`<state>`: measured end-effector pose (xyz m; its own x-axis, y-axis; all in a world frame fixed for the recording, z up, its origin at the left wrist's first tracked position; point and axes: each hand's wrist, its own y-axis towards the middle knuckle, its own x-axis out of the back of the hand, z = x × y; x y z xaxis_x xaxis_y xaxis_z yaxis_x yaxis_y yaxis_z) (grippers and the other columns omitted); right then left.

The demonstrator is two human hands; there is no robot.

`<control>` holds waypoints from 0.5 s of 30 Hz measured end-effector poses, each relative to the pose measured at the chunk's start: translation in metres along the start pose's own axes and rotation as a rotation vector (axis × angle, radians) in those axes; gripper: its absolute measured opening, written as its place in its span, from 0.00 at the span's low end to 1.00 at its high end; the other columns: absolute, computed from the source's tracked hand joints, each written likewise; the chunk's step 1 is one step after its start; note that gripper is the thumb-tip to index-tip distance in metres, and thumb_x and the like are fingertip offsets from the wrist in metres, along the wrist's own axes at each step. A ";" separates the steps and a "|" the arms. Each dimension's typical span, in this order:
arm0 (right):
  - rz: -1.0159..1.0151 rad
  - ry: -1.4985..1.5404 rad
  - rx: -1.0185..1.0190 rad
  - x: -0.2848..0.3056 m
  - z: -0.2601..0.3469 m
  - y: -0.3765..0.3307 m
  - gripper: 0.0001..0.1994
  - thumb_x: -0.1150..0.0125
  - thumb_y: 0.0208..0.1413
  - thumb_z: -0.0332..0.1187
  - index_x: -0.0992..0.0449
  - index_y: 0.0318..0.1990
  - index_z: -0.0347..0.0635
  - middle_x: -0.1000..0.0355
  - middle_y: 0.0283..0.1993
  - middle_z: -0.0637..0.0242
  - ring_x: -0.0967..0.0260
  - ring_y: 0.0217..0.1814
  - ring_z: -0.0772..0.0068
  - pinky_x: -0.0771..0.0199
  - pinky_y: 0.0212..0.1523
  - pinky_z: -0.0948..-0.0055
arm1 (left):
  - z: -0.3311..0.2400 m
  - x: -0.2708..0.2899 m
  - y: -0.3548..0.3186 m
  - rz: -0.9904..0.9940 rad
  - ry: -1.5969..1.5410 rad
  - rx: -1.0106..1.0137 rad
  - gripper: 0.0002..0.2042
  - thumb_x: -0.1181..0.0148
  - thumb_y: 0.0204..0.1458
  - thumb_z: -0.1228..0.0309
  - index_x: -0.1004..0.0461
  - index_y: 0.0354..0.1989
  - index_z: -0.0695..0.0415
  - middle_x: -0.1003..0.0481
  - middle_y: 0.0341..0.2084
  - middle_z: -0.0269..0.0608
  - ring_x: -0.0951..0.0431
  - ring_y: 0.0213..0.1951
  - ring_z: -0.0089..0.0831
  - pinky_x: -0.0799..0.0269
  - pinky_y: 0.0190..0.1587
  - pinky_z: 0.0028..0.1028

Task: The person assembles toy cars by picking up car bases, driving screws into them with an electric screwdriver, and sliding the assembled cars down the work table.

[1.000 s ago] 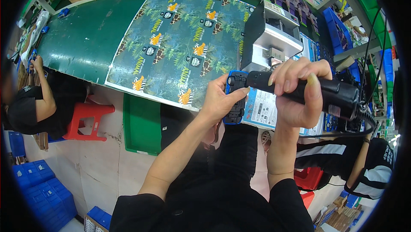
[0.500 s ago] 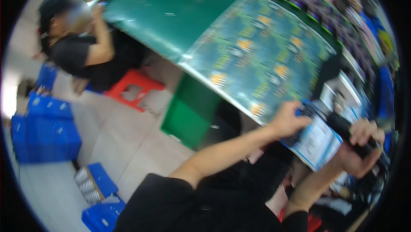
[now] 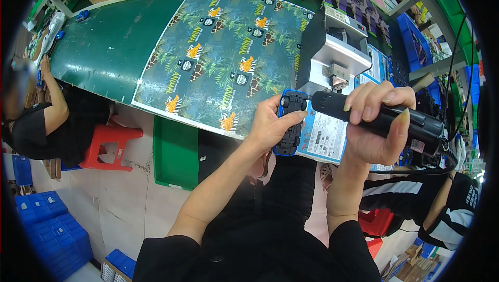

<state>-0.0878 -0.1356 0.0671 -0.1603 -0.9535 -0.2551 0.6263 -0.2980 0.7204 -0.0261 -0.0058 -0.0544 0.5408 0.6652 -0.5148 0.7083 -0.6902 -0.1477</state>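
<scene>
My left hand (image 3: 267,123) grips a blue toy car (image 3: 293,134) at the table's near edge. The car is bottom up, so its black underside and wheels face me, with my thumb across it. In my right hand (image 3: 371,126) is a black electric screwdriver (image 3: 332,106), its fingers wrapped round the body. The tool lies nearly level, its nose pointing left at the car's underside; whether the bit touches a screw is too small to tell. A cable (image 3: 451,152) runs from its back end. Under both hands lies a white and blue printed sheet (image 3: 330,139).
A grey bench machine (image 3: 338,48) stands just beyond my hands. Left of it, a jungle-patterned sheet (image 3: 218,69) covers part of the green table (image 3: 104,53). A green bin (image 3: 174,152) and red stool (image 3: 112,147) are below. Co-workers sit left (image 3: 44,131) and right (image 3: 395,191).
The view has swung right and steadied. My hands have come closer together, and the screwdriver's nose is now at the toy car.
</scene>
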 end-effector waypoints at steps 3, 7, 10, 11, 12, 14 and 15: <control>-0.026 0.033 -0.025 -0.011 -0.010 -0.002 0.12 0.44 0.58 0.35 0.36 0.40 0.37 0.35 0.25 0.62 0.35 0.23 0.70 0.29 0.34 0.66 | 0.000 0.006 -0.001 -0.010 -0.003 0.002 0.10 0.34 0.50 0.74 0.22 0.41 0.61 0.21 0.29 0.36 0.22 0.29 0.20 0.26 0.33 0.22; -0.052 -0.106 -0.026 -0.026 -0.036 -0.011 0.07 0.49 0.56 0.31 0.36 0.36 0.37 0.38 0.22 0.63 0.41 0.19 0.71 0.34 0.28 0.69 | -0.002 0.008 -0.005 -0.162 0.250 -0.157 0.13 0.34 0.46 0.73 0.22 0.40 0.63 0.20 0.28 0.39 0.23 0.29 0.23 0.25 0.35 0.28; -0.081 -0.108 -0.024 -0.004 -0.027 -0.023 0.02 0.53 0.51 0.25 0.37 0.30 0.38 0.38 0.22 0.60 0.43 0.22 0.69 0.38 0.27 0.69 | 0.014 -0.004 -0.001 -0.190 0.442 -0.294 0.13 0.39 0.40 0.72 0.24 0.35 0.65 0.23 0.25 0.53 0.23 0.29 0.32 0.27 0.36 0.36; -0.022 -0.202 -0.031 0.015 -0.014 -0.026 0.03 0.53 0.52 0.27 0.38 0.31 0.38 0.40 0.22 0.61 0.44 0.22 0.71 0.39 0.27 0.68 | 0.024 -0.010 0.004 -0.142 0.422 -0.293 0.15 0.36 0.40 0.68 0.24 0.36 0.64 0.24 0.25 0.48 0.27 0.29 0.26 0.27 0.36 0.34; -0.047 -0.061 -0.062 0.025 -0.005 -0.028 0.05 0.52 0.53 0.30 0.38 0.33 0.38 0.40 0.22 0.62 0.43 0.22 0.72 0.39 0.27 0.68 | 0.026 -0.017 0.006 -0.105 0.386 -0.343 0.14 0.35 0.39 0.70 0.25 0.35 0.64 0.24 0.24 0.45 0.29 0.28 0.24 0.29 0.35 0.32; -0.007 -0.118 -0.057 0.031 -0.013 -0.030 0.09 0.50 0.59 0.35 0.38 0.33 0.41 0.44 0.24 0.65 0.47 0.23 0.74 0.41 0.32 0.73 | 0.019 -0.012 0.002 -0.057 0.226 -0.280 0.12 0.36 0.40 0.76 0.26 0.34 0.67 0.26 0.22 0.38 0.32 0.30 0.17 0.31 0.33 0.27; 0.025 -0.020 -0.048 0.033 -0.025 -0.029 0.08 0.51 0.59 0.35 0.39 0.33 0.41 0.45 0.25 0.65 0.48 0.24 0.73 0.44 0.33 0.72 | 0.018 -0.006 0.002 -0.066 0.175 -0.298 0.11 0.35 0.41 0.76 0.26 0.33 0.67 0.26 0.22 0.36 0.32 0.29 0.17 0.31 0.33 0.26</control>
<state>-0.0916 -0.1572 0.0216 -0.1591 -0.9615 -0.2239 0.6661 -0.2720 0.6945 -0.0367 -0.0165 -0.0670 0.5409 0.7622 -0.3557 0.8316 -0.5481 0.0902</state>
